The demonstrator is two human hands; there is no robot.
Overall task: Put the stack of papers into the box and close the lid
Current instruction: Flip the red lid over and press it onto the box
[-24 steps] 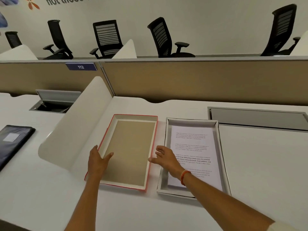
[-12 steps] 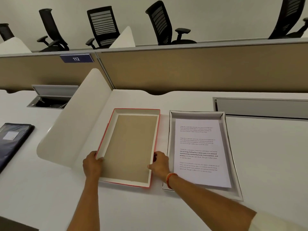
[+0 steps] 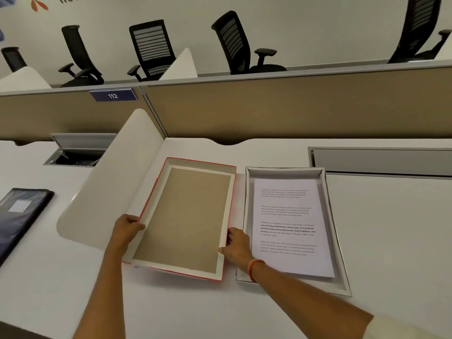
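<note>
White desk: your left hand and right hand clasp lid by long sides; papers lie in box beside it.

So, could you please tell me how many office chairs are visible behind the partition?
5: far left chair, next chair, slatted-back chair, centre chair, and right-edge chair. Others may be hidden beyond the frame.
</note>
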